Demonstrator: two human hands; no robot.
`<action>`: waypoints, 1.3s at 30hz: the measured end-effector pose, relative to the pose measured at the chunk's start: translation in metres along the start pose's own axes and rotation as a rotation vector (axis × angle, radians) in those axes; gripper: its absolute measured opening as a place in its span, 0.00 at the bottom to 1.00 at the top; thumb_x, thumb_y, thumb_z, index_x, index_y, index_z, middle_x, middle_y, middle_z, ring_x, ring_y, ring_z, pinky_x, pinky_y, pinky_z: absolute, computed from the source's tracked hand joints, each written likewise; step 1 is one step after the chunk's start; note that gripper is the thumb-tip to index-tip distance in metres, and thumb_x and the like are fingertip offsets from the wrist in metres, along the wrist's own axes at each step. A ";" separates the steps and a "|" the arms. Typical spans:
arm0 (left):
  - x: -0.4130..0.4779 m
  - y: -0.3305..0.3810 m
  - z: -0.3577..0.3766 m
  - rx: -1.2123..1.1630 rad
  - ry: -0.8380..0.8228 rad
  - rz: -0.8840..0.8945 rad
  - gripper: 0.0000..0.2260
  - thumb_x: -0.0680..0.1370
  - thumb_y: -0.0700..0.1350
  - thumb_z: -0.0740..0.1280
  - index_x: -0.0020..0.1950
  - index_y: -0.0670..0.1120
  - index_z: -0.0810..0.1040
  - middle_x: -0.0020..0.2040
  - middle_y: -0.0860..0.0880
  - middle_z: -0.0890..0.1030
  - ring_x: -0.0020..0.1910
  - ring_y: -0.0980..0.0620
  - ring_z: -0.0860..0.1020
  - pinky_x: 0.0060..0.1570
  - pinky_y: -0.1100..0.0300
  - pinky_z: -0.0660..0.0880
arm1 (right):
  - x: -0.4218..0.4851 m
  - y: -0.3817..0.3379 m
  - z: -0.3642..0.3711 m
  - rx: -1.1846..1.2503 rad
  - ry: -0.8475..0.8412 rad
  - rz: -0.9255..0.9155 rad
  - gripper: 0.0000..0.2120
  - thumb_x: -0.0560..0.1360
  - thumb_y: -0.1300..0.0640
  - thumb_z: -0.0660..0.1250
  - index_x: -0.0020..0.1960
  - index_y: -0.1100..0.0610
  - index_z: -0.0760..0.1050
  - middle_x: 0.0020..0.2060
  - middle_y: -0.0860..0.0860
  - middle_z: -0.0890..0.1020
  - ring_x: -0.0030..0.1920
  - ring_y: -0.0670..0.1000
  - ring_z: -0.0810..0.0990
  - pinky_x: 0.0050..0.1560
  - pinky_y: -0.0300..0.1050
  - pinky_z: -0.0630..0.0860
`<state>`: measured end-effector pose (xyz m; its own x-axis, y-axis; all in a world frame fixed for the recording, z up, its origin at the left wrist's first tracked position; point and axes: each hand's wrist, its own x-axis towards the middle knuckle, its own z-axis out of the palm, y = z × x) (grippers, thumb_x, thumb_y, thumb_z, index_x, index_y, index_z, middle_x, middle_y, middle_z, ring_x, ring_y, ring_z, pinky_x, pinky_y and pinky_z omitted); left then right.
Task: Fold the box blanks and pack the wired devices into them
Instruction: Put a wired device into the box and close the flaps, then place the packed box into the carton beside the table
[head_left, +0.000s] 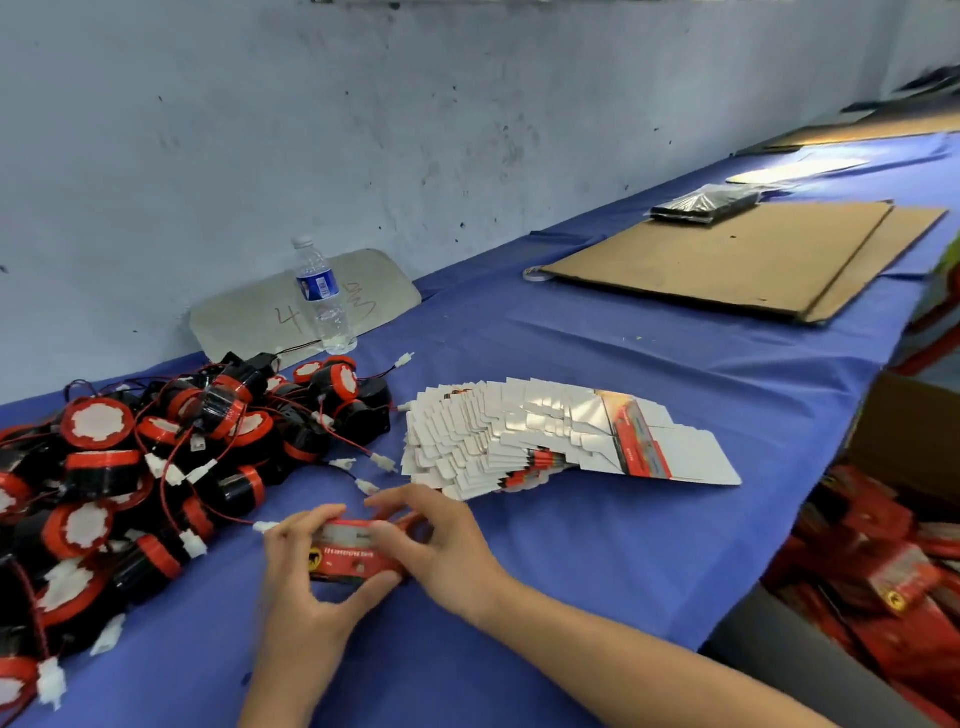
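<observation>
A small red printed box (349, 555) lies on the blue table cloth between both hands. My left hand (306, 587) grips its left end, thumb underneath and fingers curled over the top. My right hand (436, 545) grips its right end with fingers bent over the top edge. A large pile of black-and-red wired devices (156, 467) with white connectors spreads over the left of the table. Just beyond the hands, a fanned stack of flat box blanks (545, 436) lies white side up.
A water bottle (322, 296) stands near the wall behind the pile. Brown cardboard sheets (727, 260) with a black wrapped packet (706, 205) lie at the far right. Beyond the table's right edge an open carton (883, 571) holds several red boxes.
</observation>
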<state>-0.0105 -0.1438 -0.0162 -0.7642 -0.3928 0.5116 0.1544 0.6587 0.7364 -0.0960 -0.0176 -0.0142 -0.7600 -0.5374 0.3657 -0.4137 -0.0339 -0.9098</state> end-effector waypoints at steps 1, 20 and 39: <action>-0.001 0.000 0.000 0.018 0.001 0.006 0.28 0.59 0.53 0.75 0.56 0.58 0.72 0.55 0.52 0.70 0.51 0.58 0.71 0.49 0.79 0.66 | 0.001 -0.001 -0.001 0.060 0.003 0.080 0.07 0.76 0.56 0.68 0.52 0.56 0.81 0.44 0.47 0.80 0.41 0.38 0.76 0.43 0.33 0.73; -0.014 0.019 0.003 -0.444 0.135 -0.197 0.17 0.80 0.56 0.53 0.52 0.48 0.76 0.48 0.49 0.82 0.41 0.52 0.84 0.36 0.54 0.81 | -0.052 -0.041 -0.068 -0.021 0.247 -0.148 0.25 0.62 0.53 0.79 0.56 0.41 0.75 0.48 0.33 0.80 0.50 0.35 0.78 0.49 0.29 0.73; -0.013 0.006 0.010 -0.404 0.132 -0.229 0.15 0.84 0.39 0.53 0.44 0.39 0.77 0.31 0.45 0.80 0.25 0.47 0.80 0.25 0.64 0.76 | -0.042 0.021 -0.181 -0.882 0.200 0.454 0.26 0.75 0.52 0.66 0.72 0.43 0.66 0.71 0.46 0.68 0.74 0.54 0.56 0.73 0.57 0.47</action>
<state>-0.0059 -0.1285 -0.0232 -0.7251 -0.5938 0.3489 0.2425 0.2540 0.9363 -0.1636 0.1564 -0.0131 -0.9742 -0.1905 0.1207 -0.2255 0.8172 -0.5304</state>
